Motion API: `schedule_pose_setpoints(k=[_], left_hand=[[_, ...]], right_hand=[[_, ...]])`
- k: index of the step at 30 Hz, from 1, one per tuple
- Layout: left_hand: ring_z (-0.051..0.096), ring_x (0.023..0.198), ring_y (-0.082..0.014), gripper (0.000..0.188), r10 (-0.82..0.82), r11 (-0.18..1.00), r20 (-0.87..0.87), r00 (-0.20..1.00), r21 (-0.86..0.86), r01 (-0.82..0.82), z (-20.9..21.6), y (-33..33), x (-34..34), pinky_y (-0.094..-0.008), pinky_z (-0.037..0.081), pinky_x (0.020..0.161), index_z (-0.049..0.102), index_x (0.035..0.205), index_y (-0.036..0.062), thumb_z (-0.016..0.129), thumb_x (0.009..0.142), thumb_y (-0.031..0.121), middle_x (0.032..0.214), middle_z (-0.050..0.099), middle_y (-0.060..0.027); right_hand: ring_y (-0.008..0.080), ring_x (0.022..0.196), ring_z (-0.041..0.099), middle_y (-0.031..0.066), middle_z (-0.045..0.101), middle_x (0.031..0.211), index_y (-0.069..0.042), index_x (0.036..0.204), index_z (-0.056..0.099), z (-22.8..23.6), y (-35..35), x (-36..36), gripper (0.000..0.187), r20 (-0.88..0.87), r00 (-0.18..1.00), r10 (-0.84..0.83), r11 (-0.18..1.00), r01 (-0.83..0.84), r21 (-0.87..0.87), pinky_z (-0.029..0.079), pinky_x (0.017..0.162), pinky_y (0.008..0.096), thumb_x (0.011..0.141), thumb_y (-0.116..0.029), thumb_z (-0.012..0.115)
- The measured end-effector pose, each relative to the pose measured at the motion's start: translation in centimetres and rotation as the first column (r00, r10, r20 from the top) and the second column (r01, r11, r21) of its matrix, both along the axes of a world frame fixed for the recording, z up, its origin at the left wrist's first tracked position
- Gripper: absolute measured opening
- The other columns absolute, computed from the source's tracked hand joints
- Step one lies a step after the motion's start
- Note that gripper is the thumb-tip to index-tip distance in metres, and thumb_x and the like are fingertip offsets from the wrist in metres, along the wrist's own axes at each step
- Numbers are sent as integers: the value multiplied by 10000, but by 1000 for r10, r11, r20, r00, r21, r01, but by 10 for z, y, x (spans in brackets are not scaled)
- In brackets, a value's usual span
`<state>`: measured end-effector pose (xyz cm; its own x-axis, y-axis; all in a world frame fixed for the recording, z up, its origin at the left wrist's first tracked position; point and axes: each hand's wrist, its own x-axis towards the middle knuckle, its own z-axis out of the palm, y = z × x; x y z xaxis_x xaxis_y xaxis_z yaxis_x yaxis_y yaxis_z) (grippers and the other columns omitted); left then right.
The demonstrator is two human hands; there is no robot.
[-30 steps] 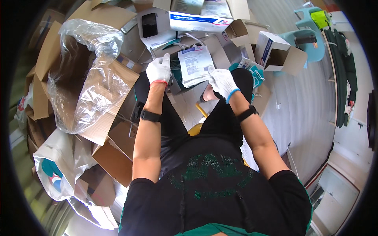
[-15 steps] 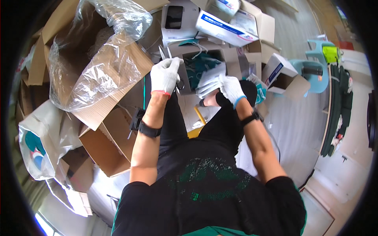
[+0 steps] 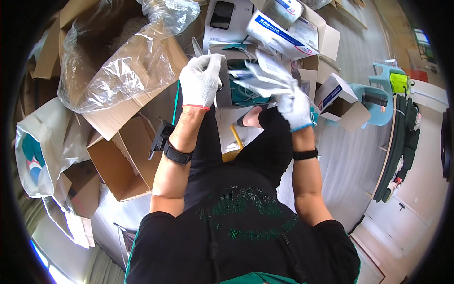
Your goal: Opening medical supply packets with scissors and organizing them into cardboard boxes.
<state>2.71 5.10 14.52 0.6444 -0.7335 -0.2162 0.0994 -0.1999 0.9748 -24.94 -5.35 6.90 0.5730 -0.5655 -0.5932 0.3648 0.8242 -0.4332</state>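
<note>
A white knit glove covers each hand. My left hand is closed around a pair of scissors; a blade points away past the knuckles, and part of the dark handle shows by the palm. In my right hand is a fanned bunch of flat white packets, gripped at one end and smeared by motion. These packets hang over an open carton between my knees. Teal pieces lie inside it, partly hidden under the packets.
At the left stand a carton with clear plastic film, an empty brown carton and a white sack. White-and-blue boxes and a phone lie beyond the carton. A light-blue chair is at the right.
My right hand has moved right and slightly nearer, and the packets in it have fanned out wider. My left hand still holds the scissors in nearly the same place. The view has shifted slightly.
</note>
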Motion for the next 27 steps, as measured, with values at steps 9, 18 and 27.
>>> schedule_pose_setpoints(k=[9, 18, 27], left_hand=[[560, 568, -70, 223, -171, 985, 214, 962, 65, 160, -16, 2, -3, -219, 444, 544, 722, 1001, 0, 609, 922, 176, 811, 595, -49], [565, 1086, -360, 857, -697, 688, 511, 502, 283, 668, 1, -5, -33, -377, 470, 950, 482, 1381, 79, 833, 656, 369, 1177, 478, -226], [633, 883, -325, 164, -517, 745, 692, 504, 74, 663, -48, -38, -56, -370, 515, 795, 728, 945, 77, 684, 787, 78, 964, 599, -139]], right_hand=[[145, 305, 337, -23, 345, 427, -185, 603, 408, -11, 18, -6, 480, -417, 900, 125, 992, -122, 34, 257, 317, 291, 990, -463, 458], [138, 313, 322, -33, 315, 419, -194, 584, 400, 13, 19, -18, 519, -56, 997, 61, 997, -57, 59, 267, 339, 299, 1034, -442, 330], [92, 362, 364, -41, 398, 495, -164, 664, 456, 15, 22, -14, 432, 274, 960, 57, 998, -66, 23, 295, 366, 253, 1036, -373, 385]])
